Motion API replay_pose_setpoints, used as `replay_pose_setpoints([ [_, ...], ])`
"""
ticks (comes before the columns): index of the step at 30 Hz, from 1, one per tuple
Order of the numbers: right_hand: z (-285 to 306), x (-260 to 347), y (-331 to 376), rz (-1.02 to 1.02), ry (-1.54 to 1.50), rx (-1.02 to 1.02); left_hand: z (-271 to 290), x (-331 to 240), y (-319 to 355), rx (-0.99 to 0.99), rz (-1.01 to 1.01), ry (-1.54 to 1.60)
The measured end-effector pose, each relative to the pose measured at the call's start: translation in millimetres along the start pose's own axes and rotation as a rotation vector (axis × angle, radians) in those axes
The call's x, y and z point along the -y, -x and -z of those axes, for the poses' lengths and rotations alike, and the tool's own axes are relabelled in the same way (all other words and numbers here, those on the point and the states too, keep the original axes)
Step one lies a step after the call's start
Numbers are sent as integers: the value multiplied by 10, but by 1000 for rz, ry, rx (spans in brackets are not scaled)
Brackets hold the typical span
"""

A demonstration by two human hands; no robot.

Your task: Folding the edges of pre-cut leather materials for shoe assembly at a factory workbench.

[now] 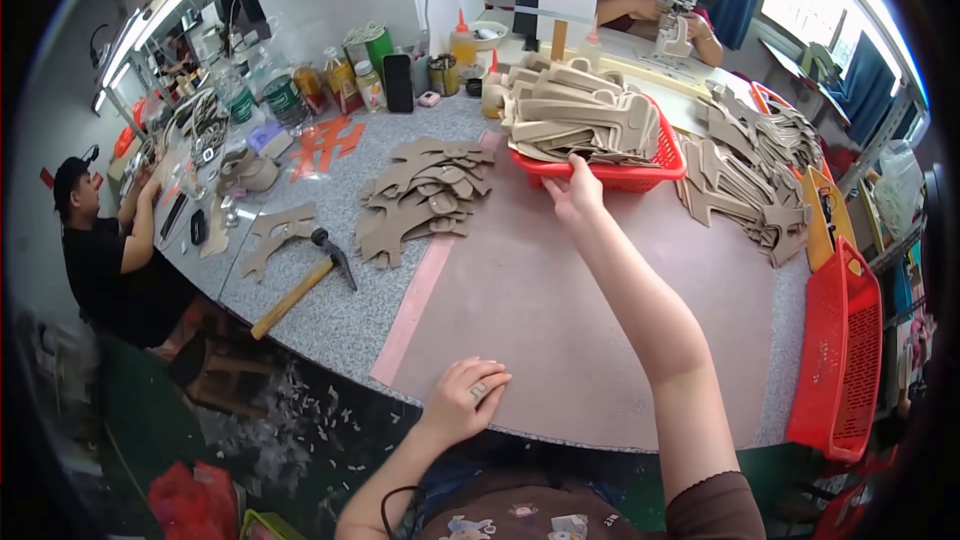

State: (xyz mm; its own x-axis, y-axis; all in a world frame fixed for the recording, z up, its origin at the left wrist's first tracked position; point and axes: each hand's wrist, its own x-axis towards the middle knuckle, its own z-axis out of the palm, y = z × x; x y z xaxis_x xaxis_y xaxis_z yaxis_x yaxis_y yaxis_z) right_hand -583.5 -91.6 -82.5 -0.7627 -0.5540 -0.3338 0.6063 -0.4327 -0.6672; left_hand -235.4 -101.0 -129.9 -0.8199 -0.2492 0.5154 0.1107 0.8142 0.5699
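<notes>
The heaped beige pieces (585,110) hid most of the inside of the red basket (648,176), and the fingers of the right hand (575,186) were partly lost beneath its rim. The pieces were flat, thin and matte, with curved outlines; the basket was perforated plastic. It stood at the far end of the smooth brownish mat (600,310), its near rim pinched by the right hand. The left hand (468,398) lay loosely curled at the mat's near edge, well apart from the basket; its hidden palm left its grip unclear.
</notes>
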Motion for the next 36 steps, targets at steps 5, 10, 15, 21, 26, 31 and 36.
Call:
replay_pose_setpoints([
  [5, 445, -116, 177, -87, 161, 42, 585, 872, -833, -155, 80, 1],
  [10, 831, -379, 1185, -177, 399, 164, 1112, 2199, -1651, -50, 94, -379],
  [15, 834, 117, 1486, -93, 920, 248, 1224, 2311, -1955, -109, 317, -82],
  [21, 93, 852, 553, 909, 1421, 283, 1123, 1096, -1753, -486, -233, -387],
  [26, -104, 1086, -612, 1410, 2005, -86, 380, 244, -841, -30, -530, -251],
  [31, -240, 1062, -657, 1370, 2063, -9, 146, 492, -444, 293, -289, -92],
  [36, -168, 1216, -571, 1209, 1970, 21, 275, 403, -632, 326, -137, -49],
])
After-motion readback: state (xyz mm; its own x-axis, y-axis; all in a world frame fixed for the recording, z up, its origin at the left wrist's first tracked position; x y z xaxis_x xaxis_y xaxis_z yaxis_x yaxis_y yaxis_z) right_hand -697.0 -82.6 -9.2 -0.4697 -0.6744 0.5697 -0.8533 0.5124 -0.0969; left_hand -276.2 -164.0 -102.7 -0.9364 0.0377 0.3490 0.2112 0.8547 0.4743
